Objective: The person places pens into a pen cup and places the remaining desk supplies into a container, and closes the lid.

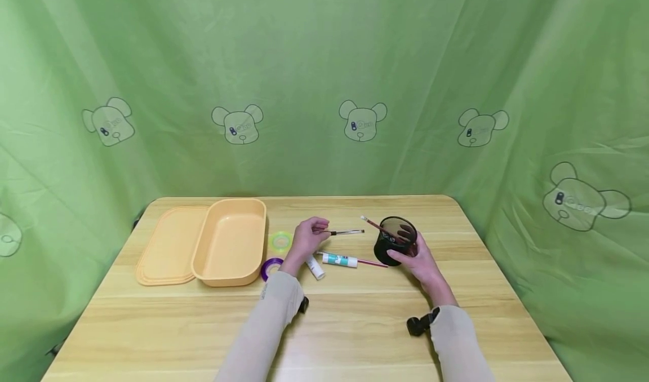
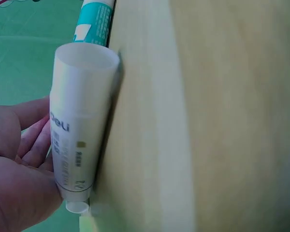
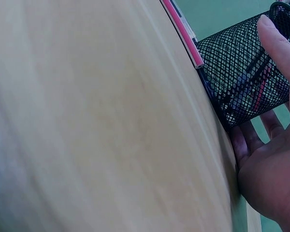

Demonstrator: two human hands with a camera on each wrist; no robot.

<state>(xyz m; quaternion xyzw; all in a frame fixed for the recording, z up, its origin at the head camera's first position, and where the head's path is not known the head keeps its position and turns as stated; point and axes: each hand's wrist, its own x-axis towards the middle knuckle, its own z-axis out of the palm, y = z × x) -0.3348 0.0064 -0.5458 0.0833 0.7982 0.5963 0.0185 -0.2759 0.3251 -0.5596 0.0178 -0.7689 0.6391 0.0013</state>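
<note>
My right hand (image 1: 416,261) grips a black mesh pen holder (image 3: 246,72), thumb on one side and fingers round the other. A reddish pencil with a white end (image 1: 372,222) leans out over the holder's rim. To the left, my left hand (image 1: 306,240) pinches the dark end of a slim pen (image 1: 350,232), whose silvery part points right toward the holder. Below that hand lies a white glue stick (image 2: 77,125), and beside it a teal-and-white glue stick (image 1: 339,260). Another red pencil (image 3: 186,38) lies on the table, its end near the holder's base.
An open peach box (image 1: 229,281) stands at the left of the wooden table (image 1: 355,337), next to its flat lid (image 1: 169,244). Between box and left hand lie a yellow-green tape roll (image 1: 276,234) and a purple tape roll (image 1: 266,271). A green curtain (image 1: 299,168) surrounds the table.
</note>
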